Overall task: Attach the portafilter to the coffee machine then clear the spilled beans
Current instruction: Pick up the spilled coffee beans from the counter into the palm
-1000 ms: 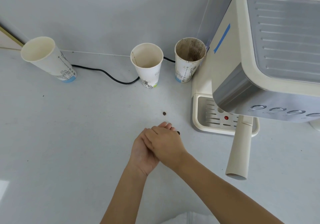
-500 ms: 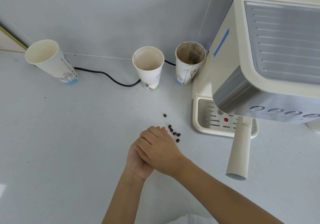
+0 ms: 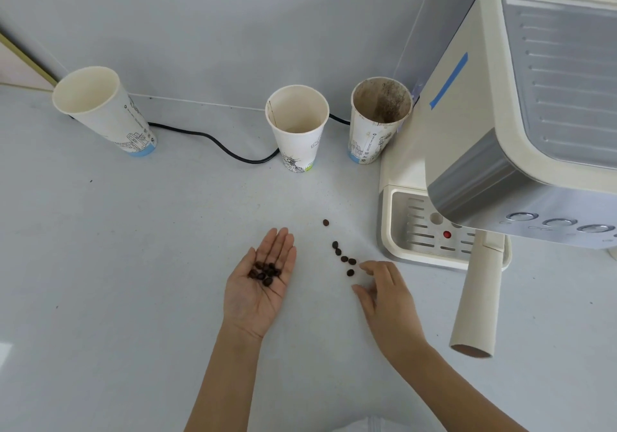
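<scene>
We can't read any brand on the coffee machine [image 3: 500, 104] at the bench's right edge, and the print on the three paper cups [image 3: 297, 127] along the back edge is too small to make out. Left hand [image 3: 260, 284] lies palm up and flat open mid-bench, a small pile of beans [image 3: 264, 273] loose in the palm; right hand [image 3: 387, 294] is loosely open, holding nothing, fingertips [image 3: 364, 266] just beside the spilled beans [image 3: 344, 258] on the bench near the drip tray [image 3: 410, 231]. Portafilter [image 3: 477, 298] sits locked under the machine, handle pointing toward us.
</scene>
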